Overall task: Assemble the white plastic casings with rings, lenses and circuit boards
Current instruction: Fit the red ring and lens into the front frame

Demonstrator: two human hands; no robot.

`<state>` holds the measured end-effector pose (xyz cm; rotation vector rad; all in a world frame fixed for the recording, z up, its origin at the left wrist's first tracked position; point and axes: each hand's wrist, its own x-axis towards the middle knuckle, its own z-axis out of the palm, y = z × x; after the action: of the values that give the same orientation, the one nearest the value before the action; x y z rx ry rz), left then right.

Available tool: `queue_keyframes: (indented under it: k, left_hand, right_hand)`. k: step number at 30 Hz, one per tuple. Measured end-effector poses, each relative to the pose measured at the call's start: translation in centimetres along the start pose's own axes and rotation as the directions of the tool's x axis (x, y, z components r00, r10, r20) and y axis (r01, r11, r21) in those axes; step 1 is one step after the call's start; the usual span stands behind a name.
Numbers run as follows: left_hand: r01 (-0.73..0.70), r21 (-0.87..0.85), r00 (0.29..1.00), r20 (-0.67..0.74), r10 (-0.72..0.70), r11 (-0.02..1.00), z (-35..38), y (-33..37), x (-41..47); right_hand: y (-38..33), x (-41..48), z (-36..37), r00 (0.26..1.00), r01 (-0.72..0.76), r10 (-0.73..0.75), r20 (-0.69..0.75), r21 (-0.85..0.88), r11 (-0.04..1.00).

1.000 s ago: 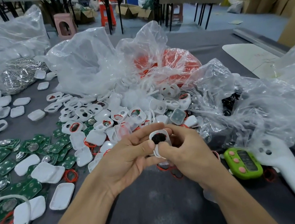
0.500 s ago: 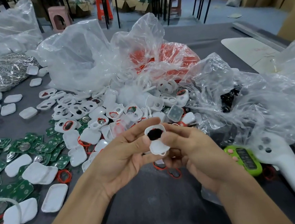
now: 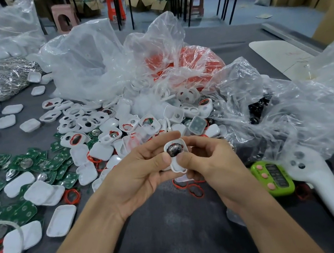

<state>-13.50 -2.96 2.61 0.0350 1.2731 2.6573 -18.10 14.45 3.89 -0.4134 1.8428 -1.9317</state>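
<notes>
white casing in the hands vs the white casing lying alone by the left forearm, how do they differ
The held casing is pinched by the left hand and right hand above the table; the lying casing rests flat on it, untouched. The held casing carries a dark shiny round piece; the lying casing is an empty shell. Both are white plastic with rounded corners.

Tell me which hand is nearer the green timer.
Right. The right hand sits just left of the timer; the left hand is farther left, past the casing both hold.
</notes>
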Motion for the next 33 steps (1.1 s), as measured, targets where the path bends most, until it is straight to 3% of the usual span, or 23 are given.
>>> queue_keyframes:
  k: [8, 11, 16, 20, 22, 24, 26, 28, 31, 33]
  left_hand:
    - [-0.007, 0.03, 0.999, -0.045, 0.009, 1.0, -0.1, -0.4, 0.2]
    - [-0.017, 0.028, 0.998, -0.066, 0.018, 0.999, -0.1, -0.5, 0.3]
    - [-0.026, 0.004, 0.995, -0.094, 0.026, 1.0, 0.1, -0.5, 0.5]
    - [-0.056, -0.055, 0.995, -0.089, 0.051, 0.997, 0.2, -0.3, 0.5]
    - [-0.074, -0.076, 0.99, -0.128, 0.064, 0.994, -0.1, 0.0, 0.5]
    - [-0.081, -0.103, 0.984, -0.164, 0.063, 0.991, -0.8, 0.3, 0.5]
    - [-0.096, -0.133, 0.983, -0.171, 0.073, 0.986, -1.4, 0.7, 0.4]
    - [-0.118, -0.146, 0.982, -0.163, 0.094, 0.982, -1.9, 1.0, 0.3]
    - [-0.142, -0.167, 0.978, -0.174, 0.113, 0.976, -2.2, 1.3, 0.5]
    - [-0.153, -0.183, 0.976, -0.184, 0.119, 0.971, -2.4, 1.6, 0.5]
  right_hand:
    - [0.6, 0.3, 0.8, 0.996, -0.018, 0.019, -0.089, 0.007, 1.0]
    - [1.0, 0.3, 1.2, 0.985, 0.017, -0.039, -0.171, -0.131, 0.991]
    - [0.8, -0.3, 1.5, 0.975, 0.099, -0.152, -0.161, -0.298, 0.949]
    - [0.7, 0.0, 1.0, 0.99, 0.036, -0.057, -0.131, -0.154, 0.987]
    - [0.5, 0.5, 0.1, 0.971, 0.032, -0.057, -0.232, -0.112, 0.993]
    - [0.0, 1.0, -1.2, 0.92, 0.044, -0.124, -0.373, -0.216, 0.975]
    - [-0.5, 1.7, -2.5, 0.858, 0.02, -0.228, -0.461, -0.414, 0.91]
    - [-1.2, 3.2, -3.6, 0.849, -0.037, -0.281, -0.447, -0.581, 0.813]
    - [-2.2, 5.9, -3.8, 0.948, -0.07, -0.21, -0.24, -0.798, 0.599]
    - [-2.7, 7.3, -2.8, 0.987, -0.009, -0.132, -0.09, -0.854, 0.521]
